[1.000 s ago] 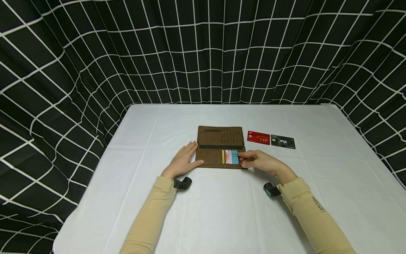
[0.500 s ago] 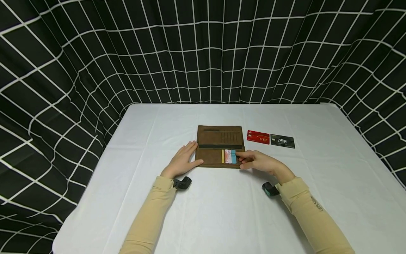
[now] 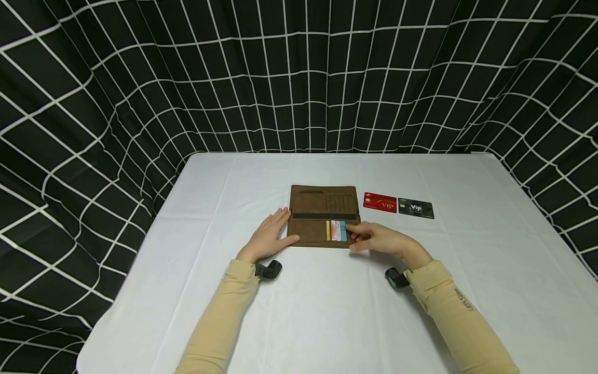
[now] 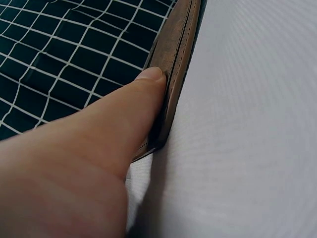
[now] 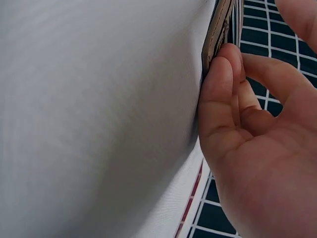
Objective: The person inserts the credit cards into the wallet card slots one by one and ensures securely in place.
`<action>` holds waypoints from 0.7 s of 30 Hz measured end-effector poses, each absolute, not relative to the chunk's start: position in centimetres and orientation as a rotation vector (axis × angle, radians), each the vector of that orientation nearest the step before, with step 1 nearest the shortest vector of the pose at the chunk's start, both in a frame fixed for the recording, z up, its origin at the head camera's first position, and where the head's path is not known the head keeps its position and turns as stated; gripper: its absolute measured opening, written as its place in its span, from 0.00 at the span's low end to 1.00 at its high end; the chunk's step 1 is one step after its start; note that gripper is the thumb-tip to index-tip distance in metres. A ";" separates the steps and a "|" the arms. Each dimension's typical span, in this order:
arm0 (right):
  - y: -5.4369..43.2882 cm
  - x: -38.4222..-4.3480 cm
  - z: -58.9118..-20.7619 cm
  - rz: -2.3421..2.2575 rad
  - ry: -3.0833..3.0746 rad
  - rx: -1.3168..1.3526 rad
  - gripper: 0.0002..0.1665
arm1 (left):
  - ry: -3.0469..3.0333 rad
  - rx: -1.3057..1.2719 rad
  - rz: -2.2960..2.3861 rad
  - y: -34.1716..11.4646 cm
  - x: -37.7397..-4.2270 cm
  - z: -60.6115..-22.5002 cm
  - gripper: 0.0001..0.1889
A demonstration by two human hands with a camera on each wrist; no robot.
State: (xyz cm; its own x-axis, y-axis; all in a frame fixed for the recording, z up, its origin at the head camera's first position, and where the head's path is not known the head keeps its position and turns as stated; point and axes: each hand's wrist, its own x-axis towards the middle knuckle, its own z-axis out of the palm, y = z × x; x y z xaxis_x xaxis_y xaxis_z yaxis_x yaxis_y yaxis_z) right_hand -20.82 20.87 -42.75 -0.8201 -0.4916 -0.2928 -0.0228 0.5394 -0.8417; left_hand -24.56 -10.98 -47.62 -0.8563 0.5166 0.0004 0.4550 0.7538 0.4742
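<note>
Wallet [image 3: 310,231] spread on worktop [image 3: 308,306]. Left grip [image 3: 268,237]: fingers straight, at left edge. Right grip [image 3: 380,239]: index at blue card [image 3: 343,235] in wallet; pinch or push, can't tell. Skewed push could jam card; light left hold, wallet could slide.

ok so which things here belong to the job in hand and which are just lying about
Likely in the job:
open brown leather-look wallet, touched by the left hand;
row of yellow, pink-white and blue cards in its slots, at the right hand

Seemingly lying about, untouched (though they could belong):
red rectangular VIP card;
black rectangular VIP card
</note>
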 end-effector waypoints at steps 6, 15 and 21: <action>20.6 -20.8 -42.7 -1.185 2.316 -0.416 0.42 | 2.817 0.789 0.726 -11.0 -24.5 -47.5 0.43; 20.2 -20.9 -42.6 -1.109 2.374 -0.430 0.40 | 2.812 0.799 0.734 -11.0 -24.6 -47.5 0.43; 19.9 -20.8 -42.5 -1.056 2.416 -0.448 0.39 | 2.812 0.855 0.838 -11.2 -24.6 -48.0 0.45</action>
